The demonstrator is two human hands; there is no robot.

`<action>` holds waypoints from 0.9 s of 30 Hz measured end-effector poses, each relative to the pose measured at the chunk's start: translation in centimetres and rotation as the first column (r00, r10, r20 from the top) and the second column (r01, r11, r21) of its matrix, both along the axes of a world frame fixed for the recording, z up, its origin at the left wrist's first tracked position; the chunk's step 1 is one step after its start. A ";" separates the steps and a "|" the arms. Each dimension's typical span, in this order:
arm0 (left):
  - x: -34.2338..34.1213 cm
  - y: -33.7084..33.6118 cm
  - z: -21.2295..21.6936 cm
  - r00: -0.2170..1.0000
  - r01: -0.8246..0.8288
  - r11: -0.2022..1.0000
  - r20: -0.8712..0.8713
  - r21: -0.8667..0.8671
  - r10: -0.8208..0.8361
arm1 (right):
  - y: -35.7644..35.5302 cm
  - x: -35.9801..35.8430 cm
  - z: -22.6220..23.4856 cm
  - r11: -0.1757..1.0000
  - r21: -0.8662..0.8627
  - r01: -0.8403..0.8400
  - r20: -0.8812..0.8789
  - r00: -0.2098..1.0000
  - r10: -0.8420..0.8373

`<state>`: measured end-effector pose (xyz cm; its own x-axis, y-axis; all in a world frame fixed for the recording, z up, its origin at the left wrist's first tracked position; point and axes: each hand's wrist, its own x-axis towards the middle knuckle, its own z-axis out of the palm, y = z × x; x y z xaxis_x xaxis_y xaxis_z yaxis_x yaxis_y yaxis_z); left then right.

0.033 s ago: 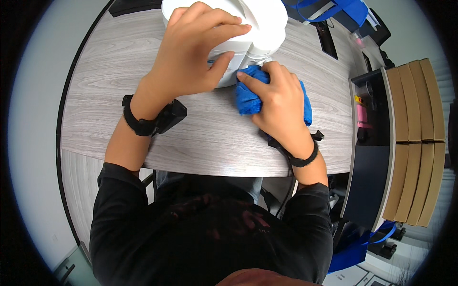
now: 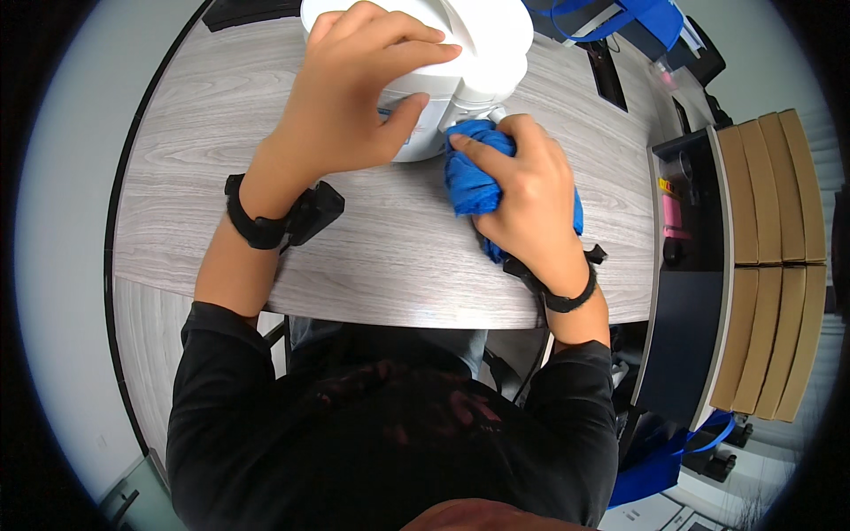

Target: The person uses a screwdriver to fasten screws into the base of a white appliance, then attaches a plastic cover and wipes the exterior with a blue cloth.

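Note:
Bunched in my right hand [image 2: 529, 199] is a blue cloth [image 2: 472, 181], gripped between thumb and fingers, its folds poking out past the heel of the hand. The cloth is close against the lower front of a white rounded plastic appliance [image 2: 500, 53], by a small white spout-like part [image 2: 496, 114]. I cannot make out the appliance's exact kind. My left hand [image 2: 359, 97] lies over its left side, fingers spread and slightly bent, thumb apart along the front wall. The palm hides much of that side, where a printed label partly shows.
Under everything is a grey wood-grain table [image 2: 398, 248] with a curved edge. A dark shelf unit [image 2: 691, 212] with brown cardboard boxes [image 2: 770, 190] stands at the right. Far right on the table are a blue bag [image 2: 637, 31] and a dark flat object [image 2: 606, 75].
My right hand and the blue cloth have shifted slightly right, showing more of the small white part. My left hand has moved a little left on the appliance.

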<state>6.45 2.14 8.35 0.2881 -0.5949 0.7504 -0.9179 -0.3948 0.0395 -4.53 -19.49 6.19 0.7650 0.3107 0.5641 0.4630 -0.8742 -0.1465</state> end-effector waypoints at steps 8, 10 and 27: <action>-0.8 -0.9 -0.2 0.998 -0.061 0.998 -0.029 -0.030 0.061 | 0.5 1.0 -1.1 0.993 0.104 -0.060 0.057 0.997 0.054; -0.9 -1.3 -0.4 0.997 -0.079 0.996 -0.029 -0.042 0.078 | 0.6 1.3 -1.8 0.994 0.081 -0.075 0.025 0.997 0.073; -0.2 -1.3 -1.0 0.996 -0.092 0.994 0.003 -0.055 0.092 | -0.4 1.7 -2.1 0.998 -0.015 -0.057 -0.006 0.998 0.057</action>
<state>6.27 0.86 7.39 0.3356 -0.5240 0.7828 -0.8781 -0.4749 0.0586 -2.85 -19.93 4.07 0.7491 0.3623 0.5546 0.5111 -0.8487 -0.1359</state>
